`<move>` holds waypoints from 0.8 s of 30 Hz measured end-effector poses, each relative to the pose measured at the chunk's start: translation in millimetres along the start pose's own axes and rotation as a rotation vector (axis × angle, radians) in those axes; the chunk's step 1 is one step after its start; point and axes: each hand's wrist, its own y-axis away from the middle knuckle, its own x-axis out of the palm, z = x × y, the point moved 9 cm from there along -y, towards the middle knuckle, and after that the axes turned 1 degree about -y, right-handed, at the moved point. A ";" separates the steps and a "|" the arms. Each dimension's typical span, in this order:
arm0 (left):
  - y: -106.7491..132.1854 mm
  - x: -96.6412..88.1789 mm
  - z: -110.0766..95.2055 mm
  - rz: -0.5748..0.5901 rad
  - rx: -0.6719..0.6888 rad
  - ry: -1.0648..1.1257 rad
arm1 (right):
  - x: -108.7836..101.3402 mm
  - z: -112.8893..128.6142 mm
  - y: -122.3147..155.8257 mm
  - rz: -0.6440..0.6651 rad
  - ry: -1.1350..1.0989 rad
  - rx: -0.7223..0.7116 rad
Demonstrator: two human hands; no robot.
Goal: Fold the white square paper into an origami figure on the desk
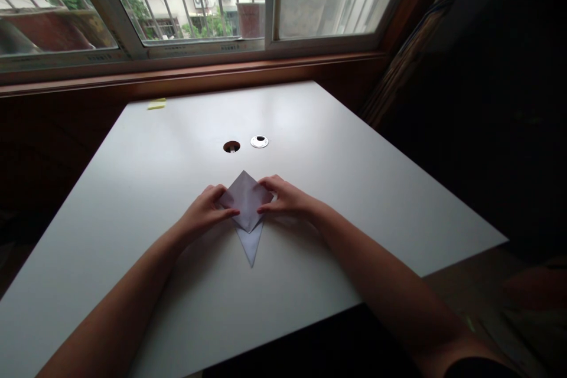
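Observation:
A folded sheet of pale paper (247, 198) is between my two hands, just above or on the white table. Its upper part is a diamond with a crease down the middle, and a narrow triangular point sticks out below toward me. My left hand (212, 204) grips the left corner, thumb on top near the lower edge and fingers at the side. On the opposite corner, my right hand (279, 196) pinches the paper in the same way. The fingertips under the paper are hidden.
The white table (336, 189) ends at a windowsill (199, 74). Beyond the paper are a round cable hole (231, 147) and a silvery ring-shaped cover (259, 142). Yellow sticky notes (156, 104) lie at the far left edge. A dark curtain (411, 41) hangs at right.

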 end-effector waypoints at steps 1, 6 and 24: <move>-0.1 -0.4 0.9 -0.003 0.000 -0.011 | 0.0 1.2 -0.2 0.004 0.008 -0.002; -2.5 1.1 0.2 0.029 0.071 -0.075 | -1.4 8.0 -0.3 -0.011 0.031 -0.102; 12.1 -25.2 -20.7 -0.302 0.495 -0.244 | 3.5 63.8 25.0 -0.048 0.374 -0.531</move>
